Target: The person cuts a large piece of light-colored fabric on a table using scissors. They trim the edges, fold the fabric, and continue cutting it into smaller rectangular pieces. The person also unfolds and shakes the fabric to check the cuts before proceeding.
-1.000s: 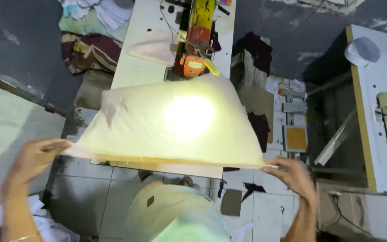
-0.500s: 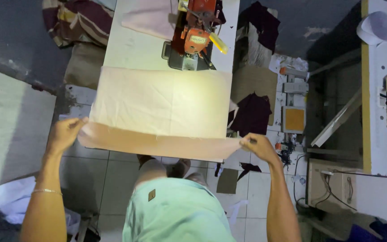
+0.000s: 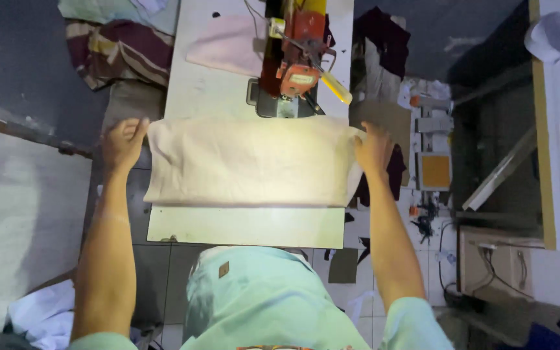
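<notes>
cream fabric panel (image 3: 251,162) flat on sewing table (image 3: 247,227), long axis left-right, below sewing machine (image 3: 293,61) | left hand (image 3: 123,142) pinches left end | right hand (image 3: 374,150) pinches right end | both equally near

White sewing table (image 3: 241,227) bears cream cloth (image 3: 251,162), sewing machine (image 3: 296,61).

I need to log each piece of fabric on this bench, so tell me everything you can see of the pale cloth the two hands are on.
The pale cloth is a cream, plain piece of soft woven-looking fabric, folded into a wide rectangle. It lies flat across the white sewing table, just in front of the sewing machine, brightly lit at its middle. Its ends overhang both table sides. The left hand grips its left end, the right hand its right end.
</notes>
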